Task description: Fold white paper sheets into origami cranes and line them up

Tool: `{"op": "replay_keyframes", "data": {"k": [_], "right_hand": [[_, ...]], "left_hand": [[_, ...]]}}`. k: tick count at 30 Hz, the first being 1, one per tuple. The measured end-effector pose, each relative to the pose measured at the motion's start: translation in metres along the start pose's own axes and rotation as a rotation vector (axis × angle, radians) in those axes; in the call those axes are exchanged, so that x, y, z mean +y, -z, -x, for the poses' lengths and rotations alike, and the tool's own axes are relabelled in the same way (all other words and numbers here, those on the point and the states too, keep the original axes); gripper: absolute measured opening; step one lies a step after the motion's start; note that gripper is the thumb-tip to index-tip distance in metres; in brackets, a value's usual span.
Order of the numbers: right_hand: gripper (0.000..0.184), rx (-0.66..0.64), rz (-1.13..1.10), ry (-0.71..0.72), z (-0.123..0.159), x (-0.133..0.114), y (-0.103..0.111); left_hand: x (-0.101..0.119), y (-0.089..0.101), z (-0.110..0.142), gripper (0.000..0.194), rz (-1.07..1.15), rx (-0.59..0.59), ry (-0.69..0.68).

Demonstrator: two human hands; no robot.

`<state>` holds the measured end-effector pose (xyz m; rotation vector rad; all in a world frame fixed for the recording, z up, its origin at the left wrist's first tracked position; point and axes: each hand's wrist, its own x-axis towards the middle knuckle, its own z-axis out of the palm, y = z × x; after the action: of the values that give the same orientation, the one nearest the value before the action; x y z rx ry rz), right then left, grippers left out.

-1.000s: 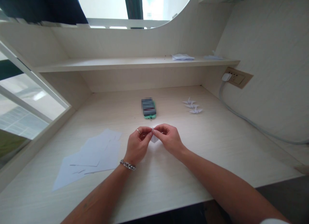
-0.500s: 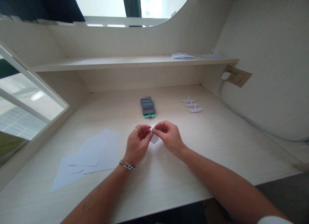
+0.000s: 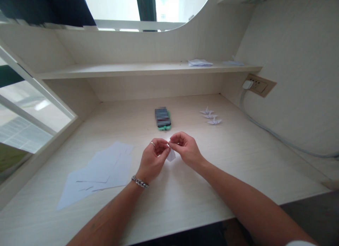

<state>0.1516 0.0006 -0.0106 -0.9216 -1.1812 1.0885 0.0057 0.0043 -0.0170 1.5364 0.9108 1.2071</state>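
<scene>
A small folded piece of white paper point(image 3: 171, 156) is pinched between my two hands above the desk. My left hand point(image 3: 154, 154), with a ring on one finger and a chain bracelet at the wrist, grips its upper left part between thumb and fingers. From the other side my right hand point(image 3: 185, 148) pinches the top of the paper. The fingertips of both hands almost meet and cover the upper folds. Beyond them, to the right, three folded paper cranes point(image 3: 210, 116) sit in a row on the desk.
Loose white paper sheets point(image 3: 100, 166) lie overlapping at the left. A dark, pixelated object with a green edge point(image 3: 163, 118) is beyond my hands. Folded papers point(image 3: 200, 63) rest on the shelf point(image 3: 127, 70). A grey cable point(image 3: 275, 133) runs from the wall socket point(image 3: 261, 85) along the right side.
The folded paper has tipped slightly and sits a little lower and to the right. My left fingers have shifted slightly right; both hands keep their pinch.
</scene>
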Motion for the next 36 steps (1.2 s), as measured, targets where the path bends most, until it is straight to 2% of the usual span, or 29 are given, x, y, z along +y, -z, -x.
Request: {"op": "replay_keyframes", "data": {"k": [5,7,11,15,18,22,27,32,36], "right_hand": [[0.023,-0.018,0.029,-0.008,0.001,0.001,0.000],[0.029,-0.081,0.074,-0.055,0.001,0.003,-0.001],[0.017,-0.203,0.177,-0.148,0.000,0.006,0.000],[0.014,-0.205,0.340,-0.108,0.001,0.002,0.003],[0.017,-0.218,0.462,-0.054,0.003,-0.001,0.003],[0.020,-0.232,0.450,-0.094,0.004,0.002,0.001],[0.030,-0.296,0.454,-0.135,0.004,-0.001,-0.001],[0.027,-0.269,0.400,-0.125,0.003,-0.002,-0.001],[0.023,-0.288,0.400,-0.147,0.003,0.002,0.001]], "left_hand": [[0.002,0.000,-0.001,0.021,0.006,0.039,0.008],[0.002,0.002,-0.002,0.023,0.017,0.092,0.011],[0.003,0.006,-0.006,0.027,0.033,0.196,0.040],[0.005,0.008,-0.005,0.027,0.016,0.123,0.099],[0.006,0.009,-0.005,0.021,-0.094,0.053,0.116],[0.006,0.011,-0.006,0.023,-0.181,0.087,0.097],[0.009,0.009,-0.006,0.023,-0.038,0.135,0.168],[0.009,0.008,-0.007,0.026,0.108,0.193,0.172],[0.007,0.008,-0.007,0.027,0.135,0.173,0.197]]}}
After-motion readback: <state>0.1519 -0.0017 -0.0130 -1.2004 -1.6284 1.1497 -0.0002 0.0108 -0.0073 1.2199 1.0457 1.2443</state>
